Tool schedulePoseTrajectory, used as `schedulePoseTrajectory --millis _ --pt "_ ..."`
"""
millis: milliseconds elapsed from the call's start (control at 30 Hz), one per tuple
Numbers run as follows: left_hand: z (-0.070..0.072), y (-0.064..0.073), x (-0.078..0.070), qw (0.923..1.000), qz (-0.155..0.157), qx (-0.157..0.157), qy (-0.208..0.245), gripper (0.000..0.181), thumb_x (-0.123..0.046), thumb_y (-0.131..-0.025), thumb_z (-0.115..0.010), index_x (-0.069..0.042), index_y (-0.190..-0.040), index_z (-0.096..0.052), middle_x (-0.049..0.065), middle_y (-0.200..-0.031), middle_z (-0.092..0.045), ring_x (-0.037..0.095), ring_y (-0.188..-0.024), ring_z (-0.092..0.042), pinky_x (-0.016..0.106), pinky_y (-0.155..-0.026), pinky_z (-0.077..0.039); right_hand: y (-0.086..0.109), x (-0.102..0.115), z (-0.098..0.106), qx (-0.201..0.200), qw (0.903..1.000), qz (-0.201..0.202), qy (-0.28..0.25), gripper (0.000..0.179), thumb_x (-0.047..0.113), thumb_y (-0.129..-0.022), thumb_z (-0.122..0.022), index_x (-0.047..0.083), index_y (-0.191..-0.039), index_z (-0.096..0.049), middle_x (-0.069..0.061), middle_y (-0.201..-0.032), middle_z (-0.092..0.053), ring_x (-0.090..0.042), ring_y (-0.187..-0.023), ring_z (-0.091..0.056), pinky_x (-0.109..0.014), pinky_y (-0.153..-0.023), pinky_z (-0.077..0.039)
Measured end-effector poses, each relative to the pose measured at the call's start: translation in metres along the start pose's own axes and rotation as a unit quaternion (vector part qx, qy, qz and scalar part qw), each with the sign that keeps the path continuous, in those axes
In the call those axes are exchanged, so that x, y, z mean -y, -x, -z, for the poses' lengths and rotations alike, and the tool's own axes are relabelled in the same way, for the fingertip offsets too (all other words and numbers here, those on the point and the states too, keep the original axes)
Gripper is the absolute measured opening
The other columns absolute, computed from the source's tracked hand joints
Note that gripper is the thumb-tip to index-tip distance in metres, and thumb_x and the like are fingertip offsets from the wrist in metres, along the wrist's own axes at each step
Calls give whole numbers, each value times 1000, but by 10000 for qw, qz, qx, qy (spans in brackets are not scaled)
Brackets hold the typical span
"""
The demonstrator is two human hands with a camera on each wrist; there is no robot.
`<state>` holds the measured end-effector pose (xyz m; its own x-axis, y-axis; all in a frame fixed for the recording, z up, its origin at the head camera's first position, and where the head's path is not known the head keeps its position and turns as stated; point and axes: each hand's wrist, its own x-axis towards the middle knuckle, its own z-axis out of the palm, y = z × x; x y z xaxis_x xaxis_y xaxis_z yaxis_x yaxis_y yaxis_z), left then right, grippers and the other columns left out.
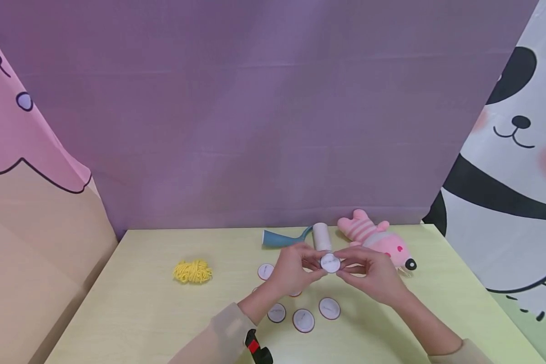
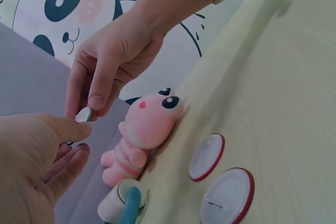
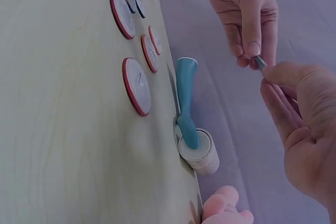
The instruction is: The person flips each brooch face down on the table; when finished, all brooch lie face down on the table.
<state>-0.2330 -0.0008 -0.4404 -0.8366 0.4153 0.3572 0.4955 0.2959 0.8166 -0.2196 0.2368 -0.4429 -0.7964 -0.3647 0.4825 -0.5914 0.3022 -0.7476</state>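
Note:
Both hands hold one round pin badge [image 1: 330, 263] up above the table, its pale back facing the head camera. My left hand [image 1: 293, 268] pinches its left edge between thumb and fingers, while my right hand [image 1: 370, 273] pinches the right edge. Seen from the right wrist, the badge [image 3: 259, 62] is nearly edge-on between the two thumbs. More pin badges lie back-up on the table below, among them a red-rimmed badge [image 1: 329, 308], another beside it [image 1: 303, 320] and a dark-rimmed badge [image 1: 276, 312]. The left forearm and hand partly cover others.
Behind the hands lies a lint roller with a blue-green handle [image 1: 282, 239] and a white roll [image 1: 322, 236]. A pink striped plush toy [image 1: 382, 241] is at the back right. To the left sits a bundle of yellow yarn [image 1: 192, 271]. A purple cloth [image 1: 273, 126] hangs behind the table.

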Motion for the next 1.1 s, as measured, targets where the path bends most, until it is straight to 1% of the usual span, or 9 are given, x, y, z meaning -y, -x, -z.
schedulePoseTrajectory --millis 133,233,367,500,567,767,900,1033,1100 --pt "-3 1 5 9994 -37 95 -321 34 -8 -90 -86 -5 -123 -79 10 -102 -72 7 -87 -74 10 -81 -58 0 -2 -3 -15 9994 -148 303 38 -6 -82 -87 -2 -117 -77 -19 -108 -78 -9 -89 -80 -27 -78 -65" --pt "-5 1 8 9988 -89 123 -458 32 -8 -90 -85 -4 -121 -80 10 -101 -72 12 -89 -77 11 -81 -58 0 -2 -4 0 9989 -81 464 36 -5 -81 -88 -1 -115 -77 -17 -107 -80 -12 -89 -80 -28 -79 -66" --pt "-6 1 13 9976 -161 150 -650 32 -7 -90 -85 -2 -121 -79 11 -101 -72 16 -90 -78 12 -81 -59 0 -4 -7 33 9981 74 619 34 -5 -81 -88 1 -113 -79 -13 -105 -81 -11 -92 -80 -22 -82 -64" --pt "-10 2 20 9952 -200 219 -929 32 -9 -92 -83 -2 -123 -79 11 -103 -73 15 -91 -77 10 -82 -58 1 -8 -9 94 9962 85 856 33 -3 -81 -89 4 -112 -80 -8 -103 -81 -10 -94 -79 -17 -84 -62" --pt "-12 3 24 9935 -218 250 -1086 33 -11 -93 -82 -4 -125 -78 9 -102 -72 12 -90 -76 10 -82 -58 1 -12 -10 122 9948 57 1012 32 -2 -81 -89 6 -111 -80 -5 -102 -81 -11 -94 -78 -21 -84 -64" --pt "-18 4 34 9901 -314 291 -1337 31 -10 -93 -82 -7 -123 -80 8 -101 -73 13 -87 -73 10 -79 -57 2 -22 -15 197 9883 -10 1513 29 -1 -80 -90 11 -106 -82 2 -99 -81 -14 -91 -78 -45 -81 -67" --pt "-20 4 40 9863 -316 320 -1590 29 -9 -91 -83 -6 -120 -81 9 -101 -74 13 -85 -72 7 -76 -53 1 -27 -20 357 9835 -196 1764 26 4 -82 -89 13 -106 -82 4 -101 -82 -19 -94 -79 -46 -83 -67" --pt "-21 5 44 9795 -285 378 -1960 30 -11 -91 -84 -6 -121 -81 8 -98 -75 15 -84 -71 7 -72 -49 0 -32 -24 583 9806 -412 1826 22 9 -85 -88 13 -106 -82 2 -103 -81 -23 -98 -78 -44 -86 -66" --pt "-22 6 47 9757 -275 417 -2135 30 -13 -91 -84 -6 -120 -81 8 -95 -75 13 -82 -68 8 -69 -46 0 -33 -26 684 9795 -484 1832 21 9 -85 -88 12 -105 -81 2 -103 -81 -24 -98 -78 -43 -87 -66"
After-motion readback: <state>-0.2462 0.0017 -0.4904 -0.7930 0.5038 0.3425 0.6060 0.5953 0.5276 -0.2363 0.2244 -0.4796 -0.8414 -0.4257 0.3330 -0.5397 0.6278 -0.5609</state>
